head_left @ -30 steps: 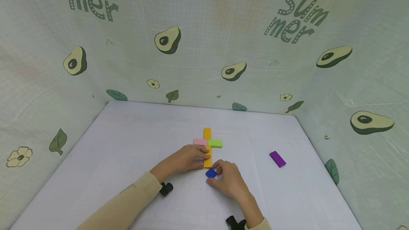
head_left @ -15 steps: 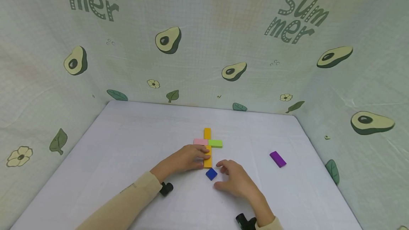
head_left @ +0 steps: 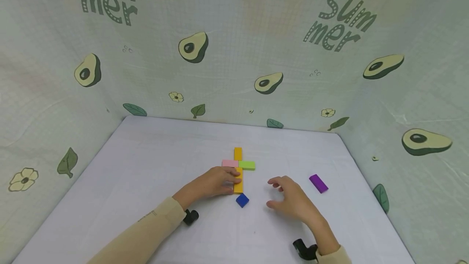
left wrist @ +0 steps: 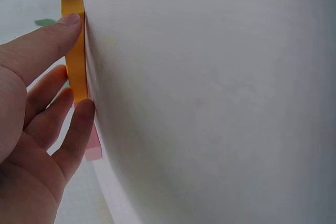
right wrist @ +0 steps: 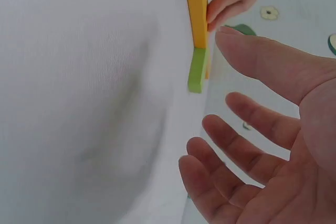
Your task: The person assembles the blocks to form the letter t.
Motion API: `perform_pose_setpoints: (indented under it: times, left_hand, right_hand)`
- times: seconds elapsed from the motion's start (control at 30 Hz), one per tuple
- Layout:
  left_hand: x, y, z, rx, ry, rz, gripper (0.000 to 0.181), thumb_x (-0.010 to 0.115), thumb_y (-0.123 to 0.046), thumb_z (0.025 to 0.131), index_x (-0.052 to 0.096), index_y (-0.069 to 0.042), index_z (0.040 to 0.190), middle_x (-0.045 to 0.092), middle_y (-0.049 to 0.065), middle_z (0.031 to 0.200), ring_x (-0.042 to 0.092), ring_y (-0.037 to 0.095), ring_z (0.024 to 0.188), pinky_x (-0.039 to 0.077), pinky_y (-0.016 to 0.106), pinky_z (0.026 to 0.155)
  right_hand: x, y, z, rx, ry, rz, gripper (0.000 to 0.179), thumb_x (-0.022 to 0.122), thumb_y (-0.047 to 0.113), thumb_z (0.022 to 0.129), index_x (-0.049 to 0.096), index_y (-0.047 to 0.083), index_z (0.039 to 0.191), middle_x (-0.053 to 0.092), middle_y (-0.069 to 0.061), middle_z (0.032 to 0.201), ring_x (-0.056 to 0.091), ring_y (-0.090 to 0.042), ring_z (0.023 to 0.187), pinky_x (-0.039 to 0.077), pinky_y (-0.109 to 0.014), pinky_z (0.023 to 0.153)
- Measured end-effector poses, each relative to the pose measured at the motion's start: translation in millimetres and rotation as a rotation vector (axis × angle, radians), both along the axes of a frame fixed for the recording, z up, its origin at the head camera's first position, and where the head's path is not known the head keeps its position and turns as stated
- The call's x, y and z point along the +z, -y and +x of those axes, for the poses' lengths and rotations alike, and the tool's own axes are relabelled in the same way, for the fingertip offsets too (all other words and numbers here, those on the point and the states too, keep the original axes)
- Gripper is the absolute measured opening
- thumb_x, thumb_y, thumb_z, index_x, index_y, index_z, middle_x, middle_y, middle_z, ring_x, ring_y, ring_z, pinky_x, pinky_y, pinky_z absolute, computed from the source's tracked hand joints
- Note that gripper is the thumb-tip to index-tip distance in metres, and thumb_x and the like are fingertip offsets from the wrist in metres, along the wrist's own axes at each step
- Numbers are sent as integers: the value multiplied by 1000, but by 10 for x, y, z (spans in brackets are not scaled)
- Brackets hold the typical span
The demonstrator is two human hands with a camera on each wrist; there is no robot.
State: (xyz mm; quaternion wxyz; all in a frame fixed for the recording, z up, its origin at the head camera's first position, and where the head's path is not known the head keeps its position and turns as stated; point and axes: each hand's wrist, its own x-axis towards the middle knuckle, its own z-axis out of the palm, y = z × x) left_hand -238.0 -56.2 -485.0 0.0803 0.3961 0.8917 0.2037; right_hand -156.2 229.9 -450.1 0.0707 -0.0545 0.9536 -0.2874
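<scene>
My left hand holds a long yellow block on the white table, thumb at its side and fingertips over its top. Beyond it, a pink block and a green block lie end to end as a crossbar, and another yellow block continues the line. At the near end a blue block sits turned like a diamond. My right hand is over the table to the right of the blue block, fingers spread from the thumb around nothing. A purple block lies past it.
A patterned cloth with avocados and leaves walls the back and sides. The white tabletop ends at that cloth. Black wrist cameras are worn under both wrists.
The right hand has let go of the blue block and moved right, toward the purple block. The blue block stays by the yellow block's near end. My left hand has kept its place.
</scene>
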Motion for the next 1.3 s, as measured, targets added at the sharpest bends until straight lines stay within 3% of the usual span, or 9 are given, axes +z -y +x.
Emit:
perform_pose_setpoints:
  times: [0.37, 0.7, 0.87, 1.1, 1.3]
  left_hand:
    - [6, -2, 8, -3, 1, -11, 46, 81, -24, 96, 71, -18, 140, 65, -6, 147, 55, 17, 142, 45, 37, 118]
    - [22, -4, 23, -1, 13, -14, 46, 81, -24, 97, 71, -18, 141, 64, -6, 148, 55, 17, 142, 45, 37, 118]
    - [9, 1, 17, -2, 10, -17, 47, 81, -25, 97, 70, -18, 141, 64, -6, 148, 55, 17, 142, 45, 37, 118]
    - [11, 11, 20, -14, 9, -9, 47, 81, -24, 97, 70, -17, 142, 64, -5, 149, 55, 17, 142, 45, 37, 118]
    - [9, 7, 19, -11, 9, -17, 47, 81, -25, 97, 70, -18, 142, 63, -6, 149, 55, 17, 143, 45, 37, 118]
  right_hand:
    - [-19, -442, -2, -1, -130, 38, 51, 88, 24, 88, 68, 12, 134, 66, -10, 129, 64, -33, 118, 57, -52, 98]
    - [-16, -841, -28, -35, -269, 96, 50, 90, 20, 86, 70, 4, 129, 67, -16, 124, 63, -36, 112, 55, -57, 95]
    - [-15, -996, -70, -56, -268, 129, 52, 89, 23, 87, 69, 1, 130, 65, -24, 127, 61, -45, 116, 53, -65, 96]
    - [-75, -1178, -153, -121, -247, 157, 52, 87, 24, 88, 68, 0, 131, 60, -29, 130, 57, -50, 114, 56, -63, 88]
    - [-126, -1295, -227, -141, -230, 181, 54, 85, 23, 89, 65, -2, 133, 57, -32, 132, 55, -54, 117, 53, -69, 91]
